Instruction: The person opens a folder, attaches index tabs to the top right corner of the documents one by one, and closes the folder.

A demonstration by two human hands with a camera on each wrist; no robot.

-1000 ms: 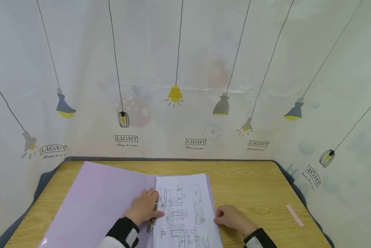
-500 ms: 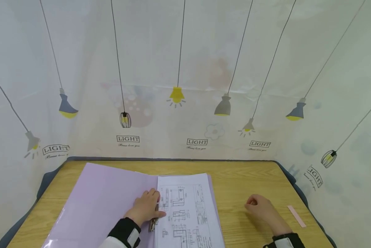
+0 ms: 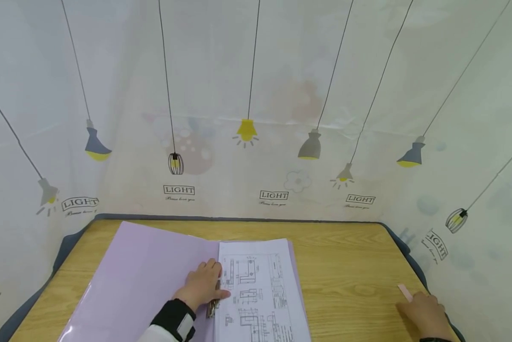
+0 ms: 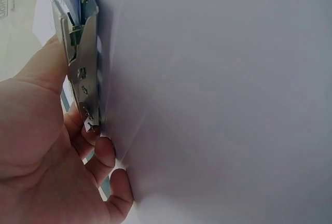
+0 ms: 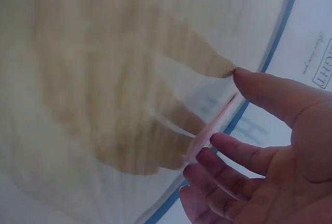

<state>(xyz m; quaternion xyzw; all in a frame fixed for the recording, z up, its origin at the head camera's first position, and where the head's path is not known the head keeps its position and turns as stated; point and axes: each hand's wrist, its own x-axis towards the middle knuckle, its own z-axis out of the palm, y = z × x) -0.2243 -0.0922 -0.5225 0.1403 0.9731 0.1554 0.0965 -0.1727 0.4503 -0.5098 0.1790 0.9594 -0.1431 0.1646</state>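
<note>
A lilac folder (image 3: 149,270) lies spread on the table, with a stack of printed technical drawings (image 3: 262,285) on its right side. My left hand (image 3: 198,285) is at the metal clip (image 3: 211,308) along the fold. In the left wrist view, the thumb lies against the clip (image 4: 85,79) and bent fingers sit around its lower end. At the table's right side, my right hand (image 3: 424,313) reaches over a pale pink strip (image 3: 403,291), partly covering it. The right wrist view shows thumb and fingers apart, fingertips beside the strip (image 5: 212,128); contact is unclear.
The wood-grain table (image 3: 341,275) has a dark edge (image 3: 239,219). Behind it hangs a pale backdrop (image 3: 222,95) printed with lamps and the word LIGHT.
My right hand has left the folder's right edge and moved right across the table to the pink strip. My left hand has stayed at the clip.
</note>
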